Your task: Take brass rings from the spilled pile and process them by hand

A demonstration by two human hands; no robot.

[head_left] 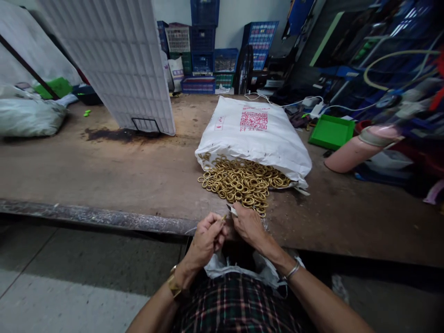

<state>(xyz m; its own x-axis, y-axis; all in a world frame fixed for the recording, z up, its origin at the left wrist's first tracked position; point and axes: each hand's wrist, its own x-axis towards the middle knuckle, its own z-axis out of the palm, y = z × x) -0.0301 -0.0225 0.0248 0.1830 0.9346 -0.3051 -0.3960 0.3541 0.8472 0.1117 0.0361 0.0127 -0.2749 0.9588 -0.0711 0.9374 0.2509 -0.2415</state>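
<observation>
Brass-coloured rings [239, 181] spill in a heap from the mouth of a white woven sack [222, 118] with red print. At the table's front edge, just before the heap, my left hand [209, 235] is pinched round a brass ring [224, 217], of which only a small yellowish edge shows. My right hand [249, 224] is closed on a small knife [232, 210]; a pale part and a dark tip stick out toward my left fingers. Both hands are close together but apart. The rest of the knife is hidden in my palm.
The brown table [138, 180] extends to both sides. A tall white pleated panel [138, 69] stands at left. Right of the sack are a green tray [332, 132] and a pink cylinder [360, 148]. Stacked crates [203, 41] and a black fan [244, 69] are behind.
</observation>
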